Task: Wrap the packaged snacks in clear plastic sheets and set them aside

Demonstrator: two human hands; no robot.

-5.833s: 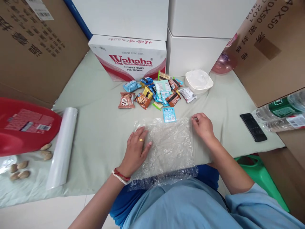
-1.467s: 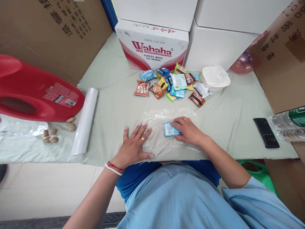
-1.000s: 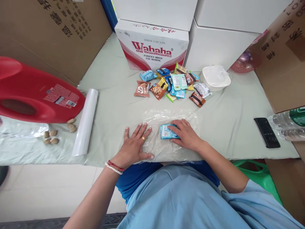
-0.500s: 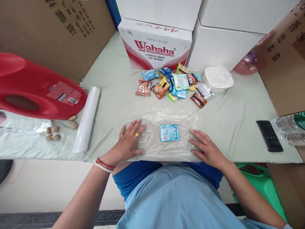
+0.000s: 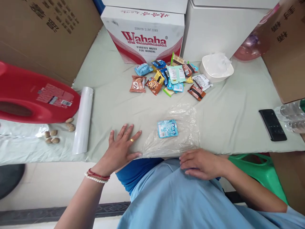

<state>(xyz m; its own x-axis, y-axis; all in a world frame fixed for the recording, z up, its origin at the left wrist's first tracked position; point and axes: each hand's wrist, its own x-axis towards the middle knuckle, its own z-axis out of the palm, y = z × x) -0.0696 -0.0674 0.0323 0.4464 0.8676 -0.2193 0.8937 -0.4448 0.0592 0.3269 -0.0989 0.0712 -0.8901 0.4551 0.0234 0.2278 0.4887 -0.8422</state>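
A sheet of clear plastic film lies crinkled at the table's front edge. On it rests a small light-blue packet with white print. My left hand is spread flat on the cloth at the film's left side, its thumb by the lower left corner. At the front edge, by the film's lower right side, hovers my right hand. Its fingers stretch leftward, close together, with the thumb apart beneath them, and nothing shows in it. Beyond the film lies a pile of wrapped snacks.
A white plastic bowl stands right of the snacks, before white boxes and a Wahaha carton. To the left are a white roll, a red jug and several nuts. A phone lies right, near bottles.
My right hand has left the film's right side and come back to the table's front edge. My left hand stays beside the film, fingers spread wider. The view has shifted slightly.
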